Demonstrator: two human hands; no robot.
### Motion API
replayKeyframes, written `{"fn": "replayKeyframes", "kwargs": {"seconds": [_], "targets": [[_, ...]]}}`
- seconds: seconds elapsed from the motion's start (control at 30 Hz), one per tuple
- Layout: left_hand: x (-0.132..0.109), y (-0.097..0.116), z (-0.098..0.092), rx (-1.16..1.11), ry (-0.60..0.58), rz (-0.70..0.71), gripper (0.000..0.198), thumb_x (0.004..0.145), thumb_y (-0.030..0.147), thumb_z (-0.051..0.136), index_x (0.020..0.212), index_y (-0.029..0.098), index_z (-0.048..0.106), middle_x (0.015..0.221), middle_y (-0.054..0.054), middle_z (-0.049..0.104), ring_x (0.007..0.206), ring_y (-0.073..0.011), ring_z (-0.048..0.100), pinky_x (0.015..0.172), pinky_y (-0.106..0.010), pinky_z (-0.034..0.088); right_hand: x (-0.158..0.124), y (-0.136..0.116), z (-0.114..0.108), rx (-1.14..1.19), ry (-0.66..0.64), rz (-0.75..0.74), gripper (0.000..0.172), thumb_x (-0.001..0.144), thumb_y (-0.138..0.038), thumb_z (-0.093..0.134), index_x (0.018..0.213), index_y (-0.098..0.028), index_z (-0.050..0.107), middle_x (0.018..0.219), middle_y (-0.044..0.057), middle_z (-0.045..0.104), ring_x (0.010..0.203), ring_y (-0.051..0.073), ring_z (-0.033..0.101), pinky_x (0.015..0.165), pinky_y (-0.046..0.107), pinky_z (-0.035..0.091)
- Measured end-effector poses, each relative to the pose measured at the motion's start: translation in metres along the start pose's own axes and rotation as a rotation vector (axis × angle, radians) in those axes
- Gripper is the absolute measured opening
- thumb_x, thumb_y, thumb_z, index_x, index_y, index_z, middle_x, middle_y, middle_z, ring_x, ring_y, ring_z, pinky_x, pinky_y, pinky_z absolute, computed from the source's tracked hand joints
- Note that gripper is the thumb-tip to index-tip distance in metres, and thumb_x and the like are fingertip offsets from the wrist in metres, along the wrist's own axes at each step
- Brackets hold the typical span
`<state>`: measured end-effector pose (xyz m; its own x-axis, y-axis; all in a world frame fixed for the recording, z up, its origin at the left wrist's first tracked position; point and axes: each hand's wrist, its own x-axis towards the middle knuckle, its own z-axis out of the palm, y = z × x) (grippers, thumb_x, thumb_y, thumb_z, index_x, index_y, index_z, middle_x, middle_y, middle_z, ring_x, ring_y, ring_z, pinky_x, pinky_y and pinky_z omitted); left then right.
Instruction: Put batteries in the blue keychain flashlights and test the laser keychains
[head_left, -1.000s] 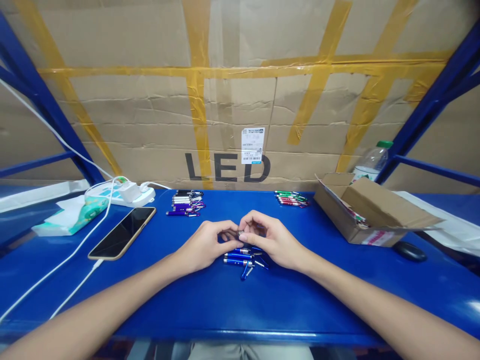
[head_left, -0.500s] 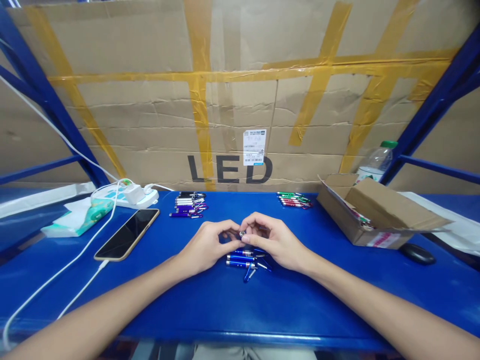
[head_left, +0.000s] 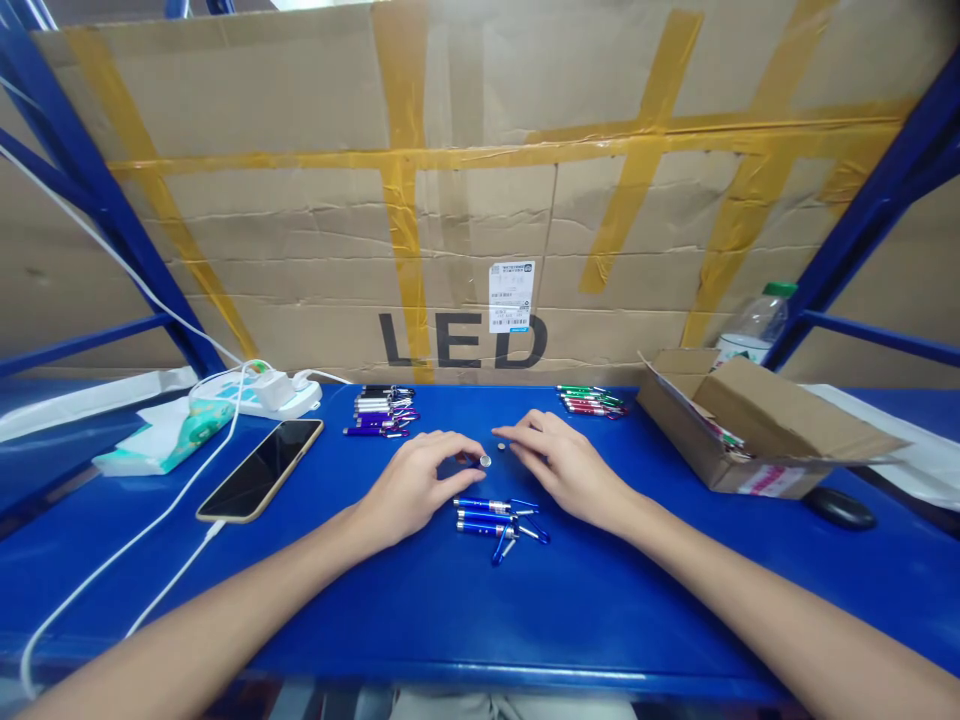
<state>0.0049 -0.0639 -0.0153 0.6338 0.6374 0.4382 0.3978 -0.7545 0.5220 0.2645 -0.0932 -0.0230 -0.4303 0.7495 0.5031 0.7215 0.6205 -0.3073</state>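
Pinching a small silvery round piece [head_left: 486,461], the left hand [head_left: 409,490] is holding it just beyond the blue penlights [head_left: 484,517]; a light, steady grip should help. Beside a small disc [head_left: 501,447], the right hand's [head_left: 566,468] fingers are extending; whether they are gripping it, I cannot tell.

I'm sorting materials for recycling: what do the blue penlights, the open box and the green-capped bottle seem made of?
Blue penlights: probably glossy coated metal, from the bright highlights and silvery ends, though shiny plastic is possible. Open box: matte brown cardboard, from its folded flaps. Green-capped bottle: likely clear plastic, being transparent.
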Motion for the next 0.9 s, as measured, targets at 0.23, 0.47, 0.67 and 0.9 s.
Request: {"fn": "replayKeyframes", "kwargs": {"seconds": [0.23, 0.47, 0.67, 0.9], "targets": [[0.0, -0.003, -0.001, 0.006, -0.028, 0.018, 0.014, 0.104, 0.031, 0.068, 0.114, 0.024, 0.076, 0.116, -0.004, 0.081, 0.107, -0.0233, 0.071, 0.099, -0.036, 0.05, -0.001, 0.012, 0.008, -0.199, -0.178, -0.006, 0.042, 0.112, -0.021, 0.043, 0.148, -0.019, 0.065, 0.12, 0.016, 0.068, 0.105, 0.03, 0.063, 0.09, 0.046, 0.056], [0.0, -0.002, -0.001, 0.01, -0.026, 0.018, 0.016, 0.104, 0.032, 0.069, 0.116, 0.025, 0.077, 0.118, -0.004, 0.081, 0.108, -0.0238, 0.072, 0.098, -0.036, 0.05, 0.001, 0.01, 0.003, -0.22, -0.168, -0.039, 0.024, 0.11, -0.023, 0.055, 0.115, -0.022, 0.078, 0.103, 0.01, 0.072, 0.094, 0.026, 0.062, 0.082, 0.039, 0.05], [0.0, -0.002, -0.002, 0.027, -0.026, 0.011, 0.015, 0.103, 0.031, 0.07, 0.116, 0.024, 0.076, 0.116, -0.003, 0.081, 0.107, -0.023, 0.071, 0.098, -0.036, 0.049, 0.002, 0.003, -0.001, -0.038, -0.081, 0.001, 0.02, 0.11, -0.026, 0.056, 0.107, -0.022, 0.075, 0.103, 0.008, 0.073, 0.097, 0.025, 0.067, 0.086, 0.038, 0.052], [0.0, -0.004, 0.0, 0.041, -0.043, 0.02, 0.02, 0.103, 0.036, 0.07, 0.117, 0.023, 0.076, 0.11, -0.005, 0.081, 0.1, -0.0227, 0.072, 0.092, -0.036, 0.05, 0.001, -0.021, -0.011, 0.251, 0.158, -0.114, 0.023, 0.112, -0.033, 0.055, 0.115, -0.025, 0.077, 0.107, 0.007, 0.079, 0.099, 0.022, 0.074, 0.089, 0.037, 0.058]]}}
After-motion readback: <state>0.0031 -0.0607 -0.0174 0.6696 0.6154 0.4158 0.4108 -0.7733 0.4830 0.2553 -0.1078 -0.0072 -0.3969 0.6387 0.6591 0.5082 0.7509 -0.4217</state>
